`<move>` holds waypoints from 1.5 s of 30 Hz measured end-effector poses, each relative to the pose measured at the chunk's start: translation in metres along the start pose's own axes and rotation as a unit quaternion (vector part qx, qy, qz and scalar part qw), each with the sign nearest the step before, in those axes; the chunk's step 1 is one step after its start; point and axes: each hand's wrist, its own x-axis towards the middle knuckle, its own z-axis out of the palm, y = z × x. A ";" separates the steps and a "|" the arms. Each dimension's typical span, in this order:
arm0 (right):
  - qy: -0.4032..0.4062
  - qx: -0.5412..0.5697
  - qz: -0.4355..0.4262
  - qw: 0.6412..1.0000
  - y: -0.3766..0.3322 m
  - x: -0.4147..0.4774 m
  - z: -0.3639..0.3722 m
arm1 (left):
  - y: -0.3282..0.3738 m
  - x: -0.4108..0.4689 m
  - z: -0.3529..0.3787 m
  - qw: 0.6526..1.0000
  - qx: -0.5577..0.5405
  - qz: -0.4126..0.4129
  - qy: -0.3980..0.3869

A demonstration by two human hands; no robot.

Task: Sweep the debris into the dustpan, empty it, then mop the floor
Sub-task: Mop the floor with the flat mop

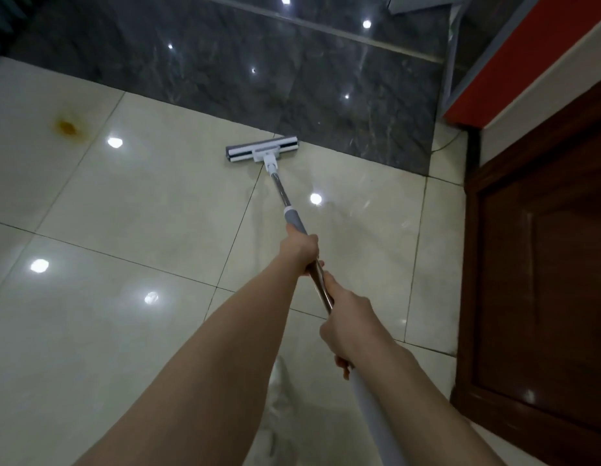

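A flat mop stretches away from me over glossy cream floor tiles (151, 203). Its grey and white head (261, 150) lies flat on the floor, right at the edge of the dark marble strip (245, 72). My left hand (301, 247) grips the metal handle (281, 190) just below the grey collar. Lower on the pole, my right hand (349, 326) grips it above the white end section. A wet sheen trails back from the head toward me. No dustpan or debris is in view.
A yellow-brown stain (67, 126) marks a tile at the far left. A dark wooden door (541, 264) stands on the right, with a red and white panel (514, 58) beyond it. A thin cable (447, 142) lies near the door's foot.
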 end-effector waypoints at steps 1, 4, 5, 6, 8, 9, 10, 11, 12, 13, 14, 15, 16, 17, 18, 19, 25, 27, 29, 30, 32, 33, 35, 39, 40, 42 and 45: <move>-0.001 -0.003 -0.005 1.000 0.008 -0.010 0.003 | -0.010 -0.009 0.004 1.000 -0.003 0.001 0.011; -0.014 -0.027 -0.026 0.999 0.042 -0.060 0.012 | -0.056 -0.051 0.019 0.999 -0.030 -0.005 0.028; -0.023 -0.031 -0.034 0.999 0.057 -0.079 0.017 | -0.074 -0.067 0.025 0.999 -0.037 -0.006 0.033; -0.033 -0.039 -0.042 0.998 0.072 -0.097 0.024 | -0.094 -0.083 0.030 0.998 -0.043 -0.009 0.039; -0.050 -0.058 -0.062 0.995 0.104 -0.133 0.037 | -0.134 -0.117 0.042 0.996 -0.064 -0.020 0.052; -0.058 -0.068 -0.074 0.993 0.120 -0.148 0.043 | -0.153 -0.134 0.048 0.995 -0.074 -0.023 0.057; -0.065 -0.082 -0.084 0.991 0.135 -0.163 0.049 | -0.173 -0.150 0.054 0.994 -0.082 -0.023 0.063; -0.073 -0.095 -0.093 0.988 0.150 -0.176 0.055 | -0.192 -0.166 0.060 0.993 -0.089 -0.025 0.069; -0.081 -0.106 -0.101 0.986 0.164 -0.190 0.060 | -0.210 -0.180 0.066 0.992 -0.095 -0.030 0.074; -0.090 -0.114 -0.109 0.983 0.176 -0.202 0.065 | -0.227 -0.193 0.070 0.991 -0.101 -0.037 0.078; -0.100 -0.123 -0.117 0.980 0.189 -0.213 0.069 | -0.242 -0.206 0.075 0.990 -0.108 -0.046 0.081; -0.109 -0.134 -0.124 0.977 0.200 -0.222 0.073 | -0.255 -0.218 0.078 0.988 -0.118 -0.054 0.084; -0.119 -0.147 -0.127 0.974 0.208 -0.229 0.075 | -0.267 -0.229 0.081 0.986 -0.127 -0.061 0.088; -0.131 -0.163 -0.127 0.970 0.214 -0.234 0.078 | -0.277 -0.238 0.083 0.984 -0.135 -0.067 0.096; -0.145 -0.178 -0.127 0.965 0.216 -0.238 0.081 | -0.286 -0.244 0.083 0.982 -0.141 -0.071 0.104; -0.156 -0.185 -0.126 0.962 0.216 -0.240 0.085 | -0.292 -0.248 0.081 0.980 -0.147 -0.072 0.110; -0.130 -0.196 -0.120 0.965 0.190 -0.229 0.086 | -0.278 -0.234 0.059 0.972 -0.194 -0.047 0.120; -0.122 -0.209 -0.114 0.964 0.175 -0.219 0.078 | -0.262 -0.221 0.049 0.971 -0.203 -0.045 0.116; -0.122 -0.208 -0.110 0.964 0.151 -0.208 0.073 | -0.248 -0.204 0.033 0.970 -0.210 -0.046 0.114; -0.124 -0.206 -0.109 0.965 0.137 -0.200 0.073 | -0.241 -0.193 0.022 0.969 -0.212 -0.046 0.116; -0.118 -0.218 -0.117 0.962 0.103 -0.182 0.072 | -0.224 -0.171 -0.005 0.967 -0.218 -0.046 0.119; -0.117 -0.222 -0.123 0.960 0.084 -0.172 0.071 | -0.215 -0.159 -0.020 0.966 -0.222 -0.046 0.120; -0.122 -0.218 -0.129 0.960 0.041 -0.154 0.068 | -0.192 -0.135 -0.054 0.965 -0.227 -0.039 0.123; -0.134 -0.197 -0.139 0.961 -0.062 -0.122 0.065 | -0.144 -0.087 -0.139 0.960 -0.250 -0.038 0.124; -0.134 -0.196 -0.143 0.961 -0.090 -0.114 0.065 | -0.132 -0.077 -0.161 0.958 -0.257 -0.039 0.123; -0.140 -0.189 -0.141 0.962 -0.142 -0.099 0.064 | -0.107 -0.057 -0.204 0.956 -0.266 -0.032 0.123; -0.141 -0.199 -0.135 0.960 -0.215 -0.074 0.065 | -0.073 -0.029 -0.263 0.957 -0.258 -0.027 0.133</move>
